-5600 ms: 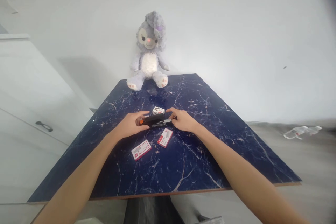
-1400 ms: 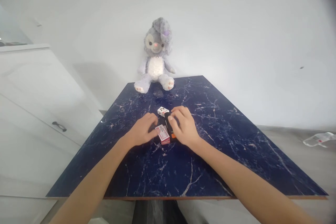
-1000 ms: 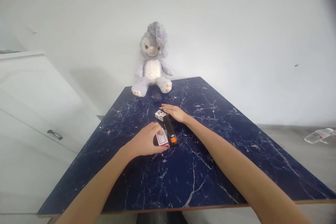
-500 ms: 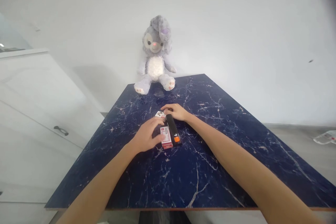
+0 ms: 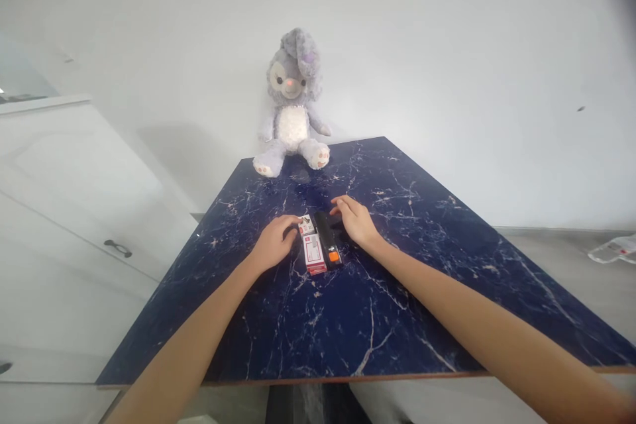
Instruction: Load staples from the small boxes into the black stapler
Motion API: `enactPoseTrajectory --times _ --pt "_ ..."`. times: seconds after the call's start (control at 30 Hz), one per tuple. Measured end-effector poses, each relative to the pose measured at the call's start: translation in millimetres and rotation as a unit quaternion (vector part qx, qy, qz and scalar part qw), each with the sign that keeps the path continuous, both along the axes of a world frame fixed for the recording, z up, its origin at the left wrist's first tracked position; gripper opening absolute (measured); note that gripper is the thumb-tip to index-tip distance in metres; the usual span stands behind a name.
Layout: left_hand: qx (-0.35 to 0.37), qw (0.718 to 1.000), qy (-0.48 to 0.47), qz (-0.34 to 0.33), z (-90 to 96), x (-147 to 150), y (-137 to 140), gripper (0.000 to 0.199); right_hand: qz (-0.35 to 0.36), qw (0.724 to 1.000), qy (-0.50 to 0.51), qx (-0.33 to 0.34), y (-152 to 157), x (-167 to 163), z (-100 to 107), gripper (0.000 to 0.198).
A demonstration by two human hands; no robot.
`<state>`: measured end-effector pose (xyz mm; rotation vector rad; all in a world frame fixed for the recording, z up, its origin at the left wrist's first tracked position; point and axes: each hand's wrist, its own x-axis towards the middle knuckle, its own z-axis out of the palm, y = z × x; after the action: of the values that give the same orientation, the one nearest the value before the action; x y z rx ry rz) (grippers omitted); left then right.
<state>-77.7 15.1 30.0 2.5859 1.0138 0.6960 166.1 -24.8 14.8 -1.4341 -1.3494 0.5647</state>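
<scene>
Two small red-and-white boxes lie end to end on the table: the near box (image 5: 315, 254) shows a red-framed white label, and the far box (image 5: 307, 224) has a small dark picture on top. Close along their right side lies a long black object (image 5: 326, 236) with an orange part at its near end; it resembles a stapler. My left hand (image 5: 275, 240) is open to the left of the boxes, its fingertips at the far box's left edge. To the right of the black object, my right hand (image 5: 354, 220) is open with bent fingers and holds nothing.
A grey plush rabbit (image 5: 292, 122) sits at the far end of the dark blue marbled table (image 5: 397, 318), against the white wall. On the left stands a white cabinet (image 5: 64, 212) with dark handles. A clear plastic bag (image 5: 613, 250) lies on the floor at right.
My left hand has drawn back leftward off the boxes. My right hand has moved right, away from the far box. The two boxes now line up more closely beside the black object.
</scene>
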Motion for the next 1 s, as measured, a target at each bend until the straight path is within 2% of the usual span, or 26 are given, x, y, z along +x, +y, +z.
enactPoseTrajectory --times 0.17,0.27,0.37,0.47,0.63,0.8,1.0 --pt "-0.041 0.998 0.034 -0.026 5.6 -3.2 -4.7 0.043 0.015 0.999 -0.033 -0.026 -33.5 1.7 3.3 0.030" --pt "-0.090 0.993 0.048 -0.053 12.9 -12.0 -4.1 0.065 0.021 0.991 -0.117 -0.068 -37.4 -2.6 8.7 0.024" --pt "-0.151 0.982 0.074 -0.089 22.0 -19.0 -6.4 0.090 0.026 0.969 -0.232 -0.085 -39.2 -6.7 13.6 0.025" --pt "-0.162 0.979 0.089 -0.090 28.6 -16.1 -14.4 0.110 0.037 0.951 -0.295 -0.088 -43.1 -7.2 17.0 0.028" --pt "-0.130 0.985 0.094 -0.063 27.2 -4.5 -23.4 0.109 0.047 0.939 -0.333 -0.073 -46.2 -4.4 16.5 0.031" --pt "-0.098 0.987 0.102 -0.073 21.0 -6.6 -21.9 0.121 0.030 0.938 -0.337 -0.078 -45.2 -5.0 15.7 0.030" --pt "-0.096 0.986 0.110 -0.079 26.8 -5.3 -28.2 0.110 0.035 0.930 -0.356 -0.082 -47.4 -6.9 20.4 0.031"
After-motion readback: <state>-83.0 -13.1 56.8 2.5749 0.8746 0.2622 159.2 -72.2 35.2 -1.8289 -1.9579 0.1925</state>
